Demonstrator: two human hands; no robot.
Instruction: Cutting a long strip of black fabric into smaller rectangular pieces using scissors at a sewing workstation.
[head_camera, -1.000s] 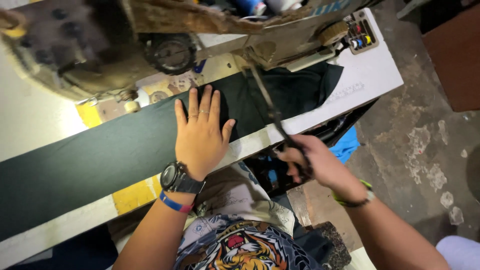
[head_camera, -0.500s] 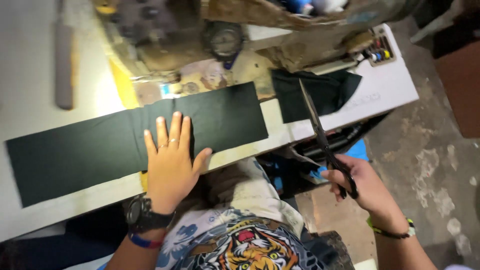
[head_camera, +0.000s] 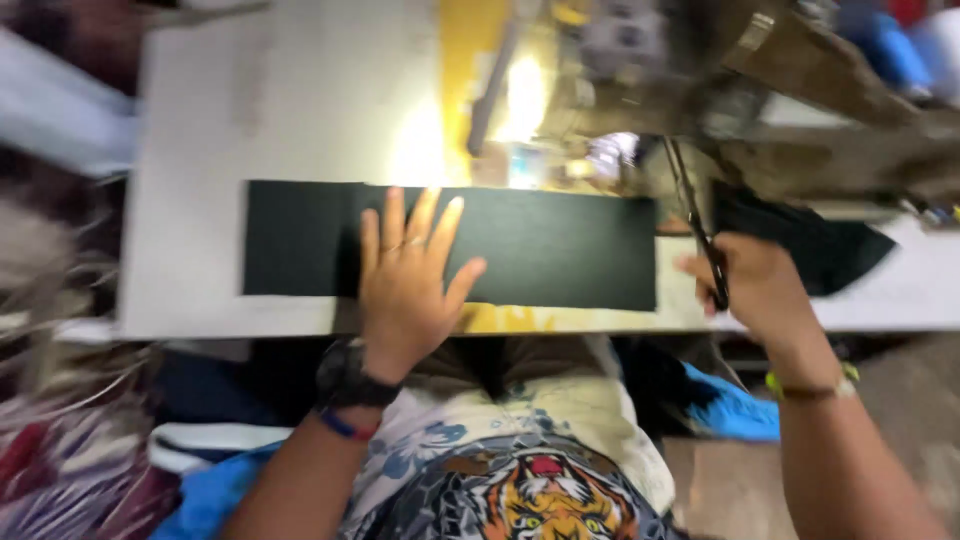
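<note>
A long black fabric strip lies flat across the white sewing table. My left hand rests palm down on the strip near its middle, fingers spread. My right hand grips a pair of dark scissors at the strip's right end, with the blades pointing up and away from me. A second piece of black cloth lies just right of the scissors.
A sewing machine stands at the back right, with a bright lamp glare beside it. Blue cloth hangs below the table edge near my lap. Blurred patterned fabric fills the left side.
The view has swung left, so the strip now sits centred. My left hand stays pressed on the strip. My right hand has brought the scissors up from below the table edge to the strip's right end.
</note>
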